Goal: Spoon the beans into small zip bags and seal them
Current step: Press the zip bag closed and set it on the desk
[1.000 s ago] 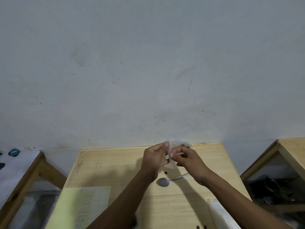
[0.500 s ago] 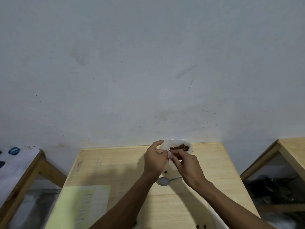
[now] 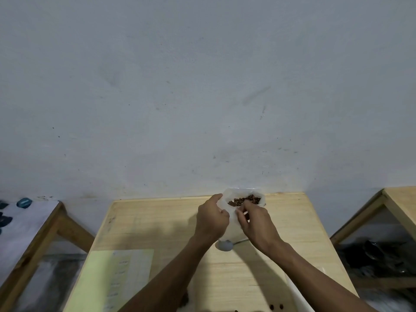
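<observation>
A second ago both hands hold a small clear zip bag up by its top edge, fingertips meeting, and it hides most of the container behind it. Now the left hand [image 3: 212, 218] and the right hand [image 3: 255, 221] sit lower and a little apart, fingers curled in a grip on the zip bag [image 3: 233, 224] hanging between them. With the bag lowered, the brown beans [image 3: 244, 199] in the white container [image 3: 227, 195] at the far edge of the desk [image 3: 157, 221] show plainly. The spoon [image 3: 224, 245] now lies partly under the left wrist, its handle mostly covered.
</observation>
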Action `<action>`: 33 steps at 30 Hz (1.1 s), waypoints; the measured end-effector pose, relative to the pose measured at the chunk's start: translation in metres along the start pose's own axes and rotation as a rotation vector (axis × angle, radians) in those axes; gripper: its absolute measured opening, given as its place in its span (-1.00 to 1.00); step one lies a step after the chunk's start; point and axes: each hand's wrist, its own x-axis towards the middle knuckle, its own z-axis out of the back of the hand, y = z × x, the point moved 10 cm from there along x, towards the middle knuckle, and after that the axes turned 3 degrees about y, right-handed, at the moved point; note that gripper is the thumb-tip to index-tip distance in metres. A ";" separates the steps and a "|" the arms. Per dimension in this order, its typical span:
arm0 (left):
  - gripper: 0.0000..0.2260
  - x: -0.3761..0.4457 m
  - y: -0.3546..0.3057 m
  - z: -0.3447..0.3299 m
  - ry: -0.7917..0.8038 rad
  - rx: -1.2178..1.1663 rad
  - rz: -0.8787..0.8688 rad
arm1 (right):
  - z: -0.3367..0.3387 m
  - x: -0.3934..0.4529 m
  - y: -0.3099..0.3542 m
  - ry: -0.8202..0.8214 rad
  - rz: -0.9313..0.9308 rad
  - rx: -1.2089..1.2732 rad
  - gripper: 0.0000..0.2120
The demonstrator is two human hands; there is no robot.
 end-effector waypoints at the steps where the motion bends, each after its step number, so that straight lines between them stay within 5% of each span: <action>1: -0.52 0.000 0.001 -0.001 0.020 0.030 0.003 | 0.006 0.001 -0.003 -0.031 -0.016 0.034 -0.83; 6: -0.36 -0.006 0.008 -0.005 0.085 0.096 0.000 | 0.014 0.006 -0.012 -0.018 -0.055 0.082 -0.84; 18: -0.46 -0.011 0.000 -0.016 0.202 0.116 -0.128 | 0.023 0.006 -0.008 -0.092 -0.023 0.270 -0.84; 22: -0.53 -0.014 -0.004 -0.004 0.124 0.135 -0.221 | 0.026 0.007 -0.009 -0.122 -0.032 0.317 -0.87; 33: -0.28 -0.035 0.001 -0.004 -0.124 0.362 -0.509 | 0.010 0.007 -0.011 -0.134 -0.198 0.759 -0.84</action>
